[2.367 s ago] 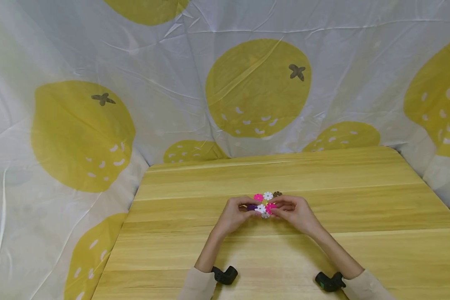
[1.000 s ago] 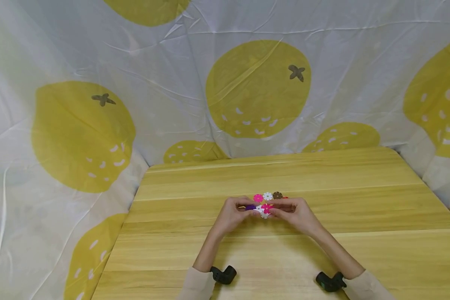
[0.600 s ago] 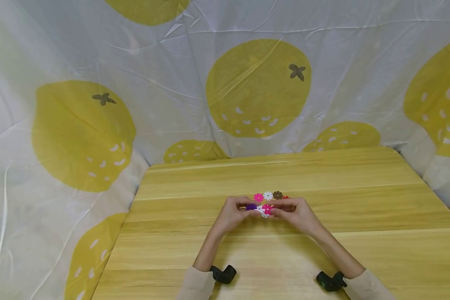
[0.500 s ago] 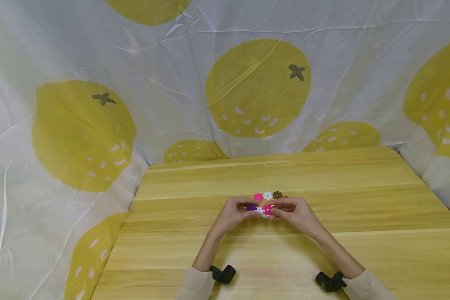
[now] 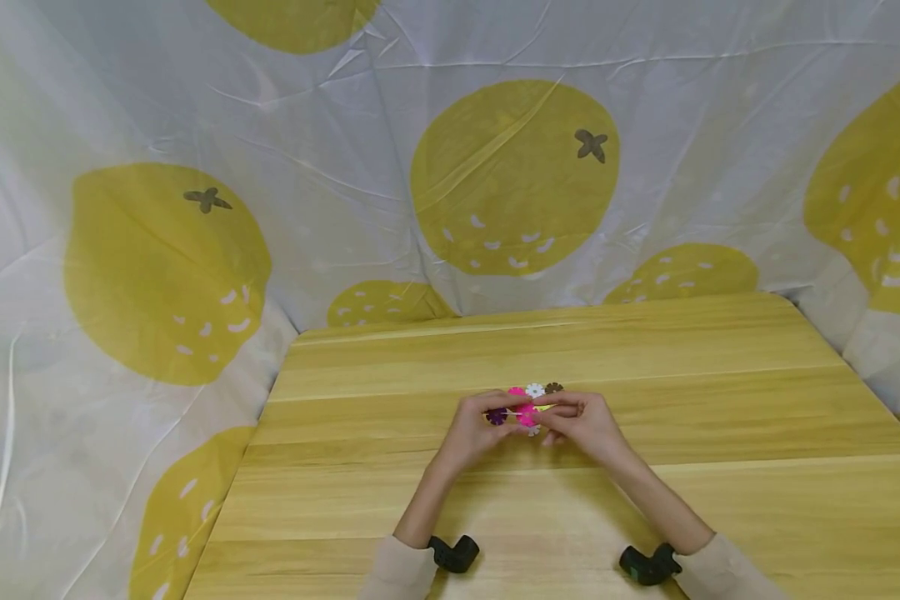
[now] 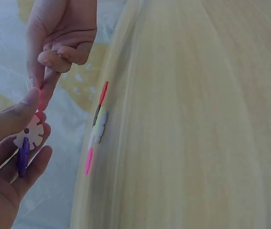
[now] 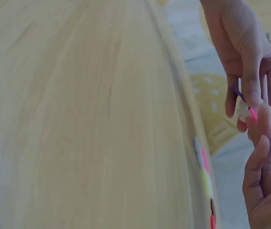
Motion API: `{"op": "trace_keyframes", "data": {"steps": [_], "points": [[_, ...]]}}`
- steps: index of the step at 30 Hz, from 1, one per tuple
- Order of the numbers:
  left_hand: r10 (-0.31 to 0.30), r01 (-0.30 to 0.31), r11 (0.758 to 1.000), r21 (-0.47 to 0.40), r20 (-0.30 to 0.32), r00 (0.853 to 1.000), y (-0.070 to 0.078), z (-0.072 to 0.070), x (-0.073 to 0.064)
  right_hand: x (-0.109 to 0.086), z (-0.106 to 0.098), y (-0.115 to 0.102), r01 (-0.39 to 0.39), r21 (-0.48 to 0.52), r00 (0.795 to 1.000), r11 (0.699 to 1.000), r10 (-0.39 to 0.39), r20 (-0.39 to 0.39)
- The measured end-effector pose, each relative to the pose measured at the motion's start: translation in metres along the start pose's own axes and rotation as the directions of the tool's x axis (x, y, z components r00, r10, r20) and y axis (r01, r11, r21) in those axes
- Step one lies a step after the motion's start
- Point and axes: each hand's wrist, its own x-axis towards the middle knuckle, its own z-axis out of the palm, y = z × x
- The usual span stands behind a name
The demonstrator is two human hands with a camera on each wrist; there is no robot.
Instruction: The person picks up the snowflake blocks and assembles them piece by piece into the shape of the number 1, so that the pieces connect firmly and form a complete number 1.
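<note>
My left hand (image 5: pixel 471 429) pinches a white notched snowflake disc (image 6: pixel 32 134) between thumb and fingers. A purple snowflake disc (image 5: pixel 497 416) is slotted edgewise into the white one. Opposite it, my right hand (image 5: pixel 591 427) pinches a pink snowflake disc (image 5: pixel 527 415) at the white disc's other side. The fingertips of both hands meet at the pink disc and partly cover it. In the head view the white disc shows almost edge-on between purple and pink. The joined discs are held above the tabletop.
Beyond the hands, loose discs lie on the wooden table (image 5: pixel 390 367): pink (image 5: pixel 517 391), white (image 5: pixel 535 390), brown (image 5: pixel 553 388) and a partly hidden yellow (image 5: pixel 543 407). A greyish disc (image 5: pixel 534 431) lies nearer. A lemon-print cloth (image 5: pixel 307 125) hangs behind the table.
The held discs have turned: the purple one now faces the camera and the white one shows its edge. My right hand has shifted slightly left, and the red disc behind it is now covered.
</note>
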Motion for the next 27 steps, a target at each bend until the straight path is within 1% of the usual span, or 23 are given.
{"op": "trace_keyframes", "data": {"steps": [3, 5, 10, 12, 16, 20, 23, 27], "points": [[-0.005, 0.005, 0.999, -0.034, -0.014, 1.000, 0.000, 0.000, 0.000, 0.001, 0.002, -0.001, -0.028, 0.000, 1.000, 1.000, 0.028, -0.012], [-0.024, 0.023, 0.998, -0.056, -0.025, 0.999, -0.001, 0.000, 0.000, 0.002, 0.002, -0.001, -0.042, -0.001, 0.999, 0.999, 0.042, -0.010], [-0.084, 0.080, 0.992, -0.099, -0.036, 0.996, -0.005, -0.006, -0.002, 0.004, -0.005, -0.001, -0.036, -0.019, 0.999, 0.999, 0.036, -0.007], [-0.098, 0.094, 0.990, -0.102, -0.034, 0.995, -0.007, -0.009, -0.003, 0.004, -0.009, -0.002, -0.041, -0.032, 0.999, 0.999, 0.040, -0.009], [-0.122, 0.119, 0.989, -0.087, -0.032, 0.992, -0.011, -0.013, -0.005, 0.006, -0.014, 0.000, -0.080, -0.060, 0.997, 0.995, 0.080, -0.009], [-0.153, 0.151, 0.985, -0.081, -0.024, 0.988, -0.013, -0.015, -0.006, 0.010, -0.014, 0.005, -0.104, -0.105, 0.994, 0.989, 0.107, 0.028], [-0.171, 0.169, 0.982, -0.084, -0.010, 0.985, -0.014, -0.016, -0.006, 0.012, -0.014, 0.009, -0.100, -0.151, 0.992, 0.983, 0.110, 0.058], [-0.171, 0.170, 0.981, -0.091, 0.006, 0.985, -0.017, -0.016, -0.006, 0.016, -0.011, 0.013, -0.086, -0.183, 0.993, 0.979, 0.099, 0.065]]}}
